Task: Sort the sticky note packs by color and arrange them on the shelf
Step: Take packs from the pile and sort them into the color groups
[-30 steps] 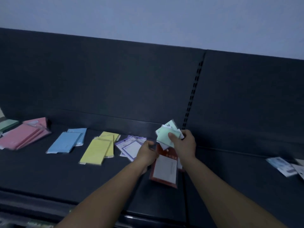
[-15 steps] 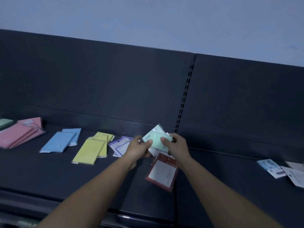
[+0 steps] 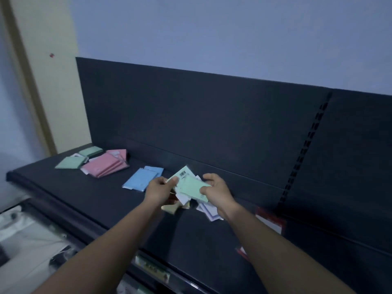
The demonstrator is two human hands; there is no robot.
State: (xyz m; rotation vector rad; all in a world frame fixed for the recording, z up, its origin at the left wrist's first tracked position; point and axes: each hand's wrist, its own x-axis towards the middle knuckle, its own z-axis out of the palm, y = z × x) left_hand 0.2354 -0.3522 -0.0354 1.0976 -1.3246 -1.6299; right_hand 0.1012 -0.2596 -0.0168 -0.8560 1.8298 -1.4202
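Note:
Both hands hold a small fan of mint-green sticky note packs (image 3: 191, 185) above the dark shelf (image 3: 89, 194). My left hand (image 3: 159, 189) pinches the left corner of the fan. My right hand (image 3: 216, 194) grips its right side, thumb on top. Sorted on the shelf lie green packs (image 3: 72, 162) at the far left, pink packs (image 3: 104, 166) beside them, then blue packs (image 3: 141, 180). Yellow packs (image 3: 169, 209) show partly under my left hand. Purple-edged packs (image 3: 209, 211) peek out under my right wrist.
A red-and-white pack (image 3: 269, 221) lies on the shelf right of my right forearm. The shelf's dark back panel (image 3: 212, 124) rises behind, with a slotted upright (image 3: 305, 149) at right. A lower shelf with goods (image 3: 31, 236) sits below left. A cream wall strip (image 3: 42, 81) stands left.
The view has swung left, bringing the shelf's left end and green pile into sight. Both hands still hold the mint-green packs, which have travelled left to above the yellow and purple piles.

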